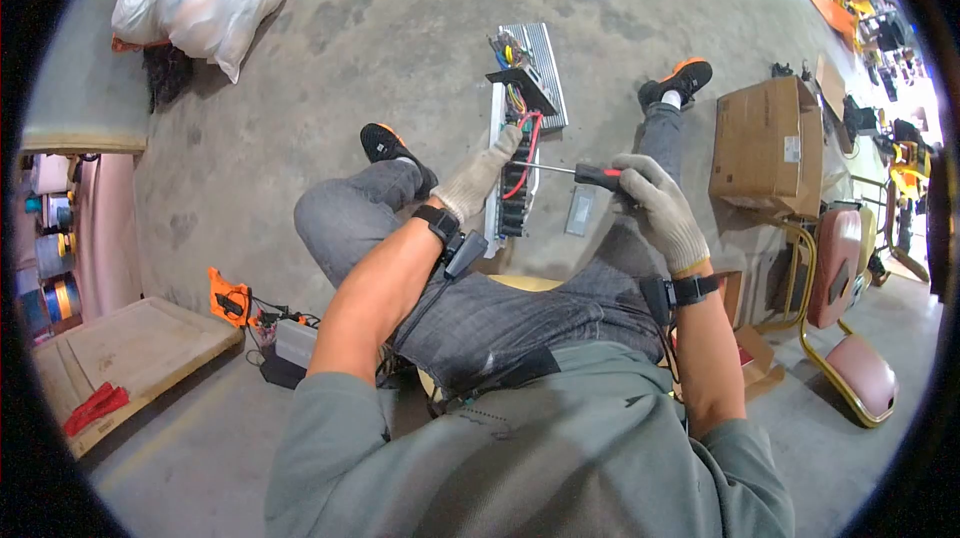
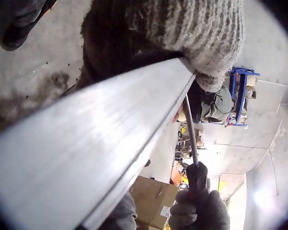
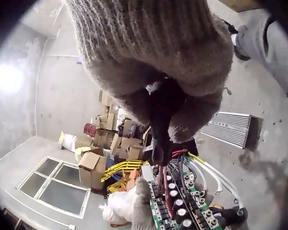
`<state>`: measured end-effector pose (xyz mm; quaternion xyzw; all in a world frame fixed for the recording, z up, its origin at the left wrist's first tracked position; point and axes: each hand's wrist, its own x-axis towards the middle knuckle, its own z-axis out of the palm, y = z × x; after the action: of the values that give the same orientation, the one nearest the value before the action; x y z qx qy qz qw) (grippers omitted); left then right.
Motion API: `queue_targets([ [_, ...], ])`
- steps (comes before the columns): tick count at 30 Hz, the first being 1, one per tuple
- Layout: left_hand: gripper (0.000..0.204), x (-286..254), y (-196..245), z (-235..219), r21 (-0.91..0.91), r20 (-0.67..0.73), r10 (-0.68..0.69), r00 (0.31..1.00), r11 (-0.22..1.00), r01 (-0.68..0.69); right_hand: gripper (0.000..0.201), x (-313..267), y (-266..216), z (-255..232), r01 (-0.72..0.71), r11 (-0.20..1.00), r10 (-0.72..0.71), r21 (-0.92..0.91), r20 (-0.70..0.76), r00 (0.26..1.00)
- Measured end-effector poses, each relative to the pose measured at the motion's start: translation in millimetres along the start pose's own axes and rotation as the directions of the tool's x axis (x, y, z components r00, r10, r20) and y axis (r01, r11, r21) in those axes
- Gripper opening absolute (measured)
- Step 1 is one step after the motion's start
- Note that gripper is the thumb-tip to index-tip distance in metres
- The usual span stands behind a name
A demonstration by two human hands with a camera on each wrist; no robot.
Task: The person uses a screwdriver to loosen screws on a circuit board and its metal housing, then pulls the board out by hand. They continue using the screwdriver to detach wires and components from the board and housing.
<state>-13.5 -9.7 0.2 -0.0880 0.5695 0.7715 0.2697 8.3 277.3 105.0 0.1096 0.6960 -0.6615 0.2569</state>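
Note:
The gloved left hand [image 1: 487, 176] grips the side of a long metal housing [image 2: 96, 129] holding a circuit board [image 3: 187, 211] with capacitors and red wires [image 1: 531, 153]. A screwdriver [image 1: 597, 176] with a black and red handle is held in the gloved right hand [image 1: 657, 205]; its shaft points left to the board. In the right wrist view the right hand [image 3: 153, 62] curls round the handle, and the tip's exact contact is hard to tell. Colored wires and a black end plate [image 1: 522, 88] are at the housing's far end.
A finned metal cover [image 1: 545, 73] lies on the concrete floor beyond the housing. A small flat plate [image 1: 580, 211] lies between the legs. To the right stand a cardboard box [image 1: 768, 143] and a chair [image 1: 838, 268]; white bags [image 1: 205, 3] sit at the upper left, a low wooden platform [image 1: 140, 358] at the lower left.

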Motion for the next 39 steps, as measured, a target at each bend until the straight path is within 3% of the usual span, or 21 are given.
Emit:
queue_targets([
  [3,0.068,5,-9,-4,-0.004,-0.015,-0.002,1.000,1.000,0.002,0.036,-4,5,-1,-0.021,0.997,0.023,0.078,-0.028,0.999],
  [6,0.065,14,-19,-6,0.001,-0.042,0.102,0.994,0.995,-0.102,0.035,-6,7,-3,-0.060,0.989,0.069,0.137,-0.064,0.996],
  [16,0.056,11,-11,-5,-0.142,0.010,0.042,0.999,0.989,-0.041,0.029,-9,16,-19,0.021,0.975,0.003,0.221,-0.108,0.994],
  [18,0.047,6,-5,0,-0.146,-0.058,0.040,0.998,0.988,-0.048,0.028,-10,20,-29,0.032,0.975,-0.008,0.219,-0.112,0.994],
  [21,0.039,8,-9,-7,-0.219,-0.037,-0.046,0.998,0.975,0.036,0.029,-4,32,-33,0.027,0.990,0.000,0.140,-0.187,0.982],
  [24,0.031,2,-4,-3,-0.269,-0.049,-0.053,0.997,0.962,0.038,0.030,8,53,-33,0.032,0.993,-0.058,-0.114,-0.229,0.972],
  [27,0.027,-4,3,-3,-0.336,0.026,-0.125,0.992,0.933,0.127,0.031,8,38,-9,-0.057,0.986,0.013,-0.154,-0.269,0.963],
  [29,0.027,-8,8,-1,-0.338,0.080,-0.136,0.987,0.928,0.155,0.032,11,43,-8,-0.034,0.983,-0.014,-0.179,-0.260,0.966],
  [30,0.025,-10,13,2,-0.312,0.004,-0.133,0.991,0.942,0.127,0.032,13,46,-6,-0.032,0.988,-0.011,-0.152,-0.275,0.961],
  [36,0.023,-19,25,8,-0.326,0.001,-0.183,0.983,0.929,0.173,0.036,15,47,-4,-0.095,0.982,0.040,-0.166,-0.305,0.951],
  [39,0.023,-19,24,7,-0.321,0.009,-0.205,0.979,0.926,0.197,0.035,10,39,0,-0.021,0.987,-0.016,-0.159,-0.226,0.974],
])
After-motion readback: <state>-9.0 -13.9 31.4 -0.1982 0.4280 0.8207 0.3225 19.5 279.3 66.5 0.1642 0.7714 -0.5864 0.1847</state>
